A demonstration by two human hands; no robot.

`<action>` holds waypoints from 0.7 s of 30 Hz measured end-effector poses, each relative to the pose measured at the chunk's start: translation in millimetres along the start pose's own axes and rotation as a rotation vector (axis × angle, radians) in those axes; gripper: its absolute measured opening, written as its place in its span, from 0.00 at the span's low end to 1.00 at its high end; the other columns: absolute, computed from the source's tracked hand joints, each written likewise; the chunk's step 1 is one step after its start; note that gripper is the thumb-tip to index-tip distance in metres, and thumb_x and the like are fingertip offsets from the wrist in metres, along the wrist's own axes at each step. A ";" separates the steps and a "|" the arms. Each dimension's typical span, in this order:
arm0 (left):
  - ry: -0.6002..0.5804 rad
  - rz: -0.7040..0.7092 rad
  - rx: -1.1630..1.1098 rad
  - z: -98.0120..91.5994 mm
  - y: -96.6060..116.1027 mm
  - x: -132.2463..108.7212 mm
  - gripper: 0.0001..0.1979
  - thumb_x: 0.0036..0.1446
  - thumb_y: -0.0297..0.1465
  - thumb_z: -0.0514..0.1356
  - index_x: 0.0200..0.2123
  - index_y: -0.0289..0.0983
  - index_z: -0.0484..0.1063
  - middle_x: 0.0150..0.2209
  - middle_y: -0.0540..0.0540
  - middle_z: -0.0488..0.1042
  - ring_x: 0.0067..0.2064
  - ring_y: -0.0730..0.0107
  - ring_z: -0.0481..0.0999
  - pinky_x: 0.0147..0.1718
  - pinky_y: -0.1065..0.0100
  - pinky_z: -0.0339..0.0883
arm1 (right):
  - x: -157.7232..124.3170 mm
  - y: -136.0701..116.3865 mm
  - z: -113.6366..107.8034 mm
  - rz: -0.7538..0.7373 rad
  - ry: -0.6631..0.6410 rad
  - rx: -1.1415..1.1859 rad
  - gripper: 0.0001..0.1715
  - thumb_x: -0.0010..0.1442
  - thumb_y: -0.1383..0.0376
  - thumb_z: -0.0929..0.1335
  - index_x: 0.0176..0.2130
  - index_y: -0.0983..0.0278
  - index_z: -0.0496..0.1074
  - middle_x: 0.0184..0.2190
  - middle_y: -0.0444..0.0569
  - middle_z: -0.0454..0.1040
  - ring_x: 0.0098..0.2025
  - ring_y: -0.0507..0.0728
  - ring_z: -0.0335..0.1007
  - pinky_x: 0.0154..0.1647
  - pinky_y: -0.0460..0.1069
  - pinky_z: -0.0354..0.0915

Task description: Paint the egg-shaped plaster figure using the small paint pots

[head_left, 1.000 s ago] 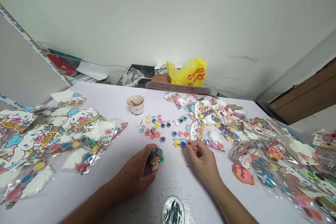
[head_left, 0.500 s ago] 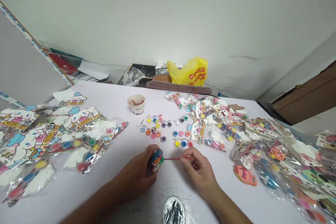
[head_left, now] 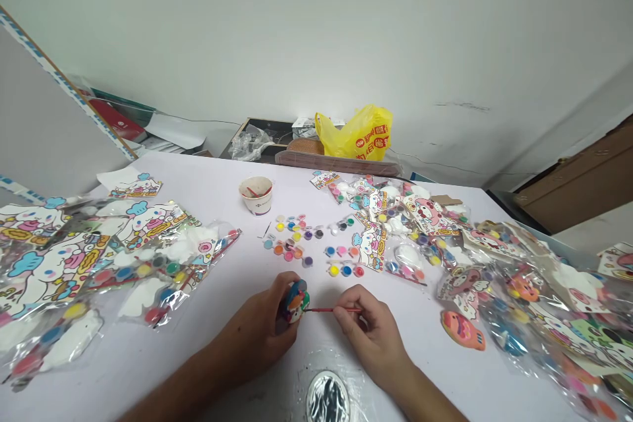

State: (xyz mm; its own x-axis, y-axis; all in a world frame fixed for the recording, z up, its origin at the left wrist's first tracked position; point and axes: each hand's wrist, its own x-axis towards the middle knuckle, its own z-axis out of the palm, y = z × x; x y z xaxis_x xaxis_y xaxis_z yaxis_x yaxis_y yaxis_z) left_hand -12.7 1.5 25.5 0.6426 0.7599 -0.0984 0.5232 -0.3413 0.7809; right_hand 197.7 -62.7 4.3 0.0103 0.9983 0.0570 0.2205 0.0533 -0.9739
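The right hand is closed at the fingertips on the handle of a thin red paintbrush, held nearly level and pointing left; the left hand is wrapped around a small painted figure, thumb and fingers clamped on its sides; the figure is held up above the white table, painted face turned toward the brush, blue, orange, green and white being visible on it.

Main change: a second ago the brush is seen over the front strip of paint pots, yellow, blue and red; now it is brought across to the figure, and its tip is placed at the figure's right edge, slightly lower than half a second ago; the figure itself is barely shifted; actual contact cannot be told at this scale. For the work in hand this is judged as a switch from paint pickup to paint application; the colour on the bristles cannot be made out.

More paint pots are set out beyond the hands; a paper cup with brushes inside is stood behind them; an orange-and-pink painted piece is left lying to the right, untouched by either hand.
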 end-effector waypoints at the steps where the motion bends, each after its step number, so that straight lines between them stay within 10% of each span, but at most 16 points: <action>1: 0.000 -0.004 0.000 -0.1 -0.5 0.3 0.18 0.60 0.29 0.55 0.52 0.43 0.54 0.33 0.53 0.72 0.29 0.69 0.70 0.29 0.70 0.60 | 0.5 0.7 -0.4 -0.002 0.000 0.006 0.18 0.66 0.52 0.65 0.31 0.61 0.65 0.21 0.39 0.57 0.23 0.51 0.50 0.23 0.46 0.50; 21: 0.015 -0.072 0.001 0.6 -8.0 3.7 0.21 0.61 0.34 0.56 0.54 0.43 0.52 0.33 0.53 0.73 0.30 0.67 0.73 0.29 0.69 0.62 | 4.2 0.6 -2.9 -0.022 0.030 -0.018 0.19 0.66 0.53 0.65 0.29 0.62 0.64 0.21 0.39 0.58 0.23 0.51 0.51 0.22 0.45 0.51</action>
State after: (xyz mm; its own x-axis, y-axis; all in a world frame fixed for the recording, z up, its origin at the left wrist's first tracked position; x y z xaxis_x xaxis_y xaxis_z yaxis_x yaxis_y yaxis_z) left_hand -14.2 6.7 18.6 0.5951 0.7905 -0.1448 0.5680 -0.2863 0.7716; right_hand 200.8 -58.6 4.6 0.0346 0.9957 0.0856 0.2387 0.0749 -0.9682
